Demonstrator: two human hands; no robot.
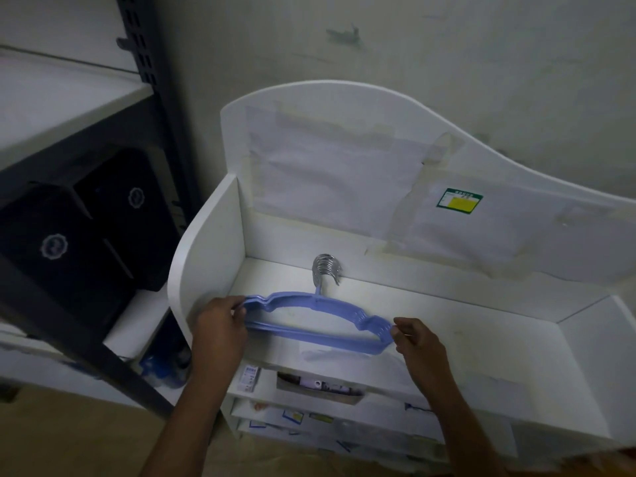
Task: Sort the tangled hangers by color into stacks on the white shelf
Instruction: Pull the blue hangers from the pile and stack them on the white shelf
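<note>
A: From the head camera, we see both forearms reaching up from the bottom edge. Our left hand (220,325) curls its fingers (237,309) around the nine o'clock end of the blue hangers (316,333), gripping it.

B: And our right hand (418,342) pinches the three o'clock end between thumb and fingertips, wrist angled inward. The hangers lie stacked flat on the top of the white shelf (447,325), toward its front left, their metal hooks (326,271) bunched at twelve o'clock near the back panel.

A: We cannot count the hangers; their edges merge together. The left palm hides that end of the stack.

B: The shelf's right side is cut off at three o'clock. The lower compartments at six o'clock hold papers and small items too dim to identify. The sticker (459,201) on the back panel is unreadable.
</note>
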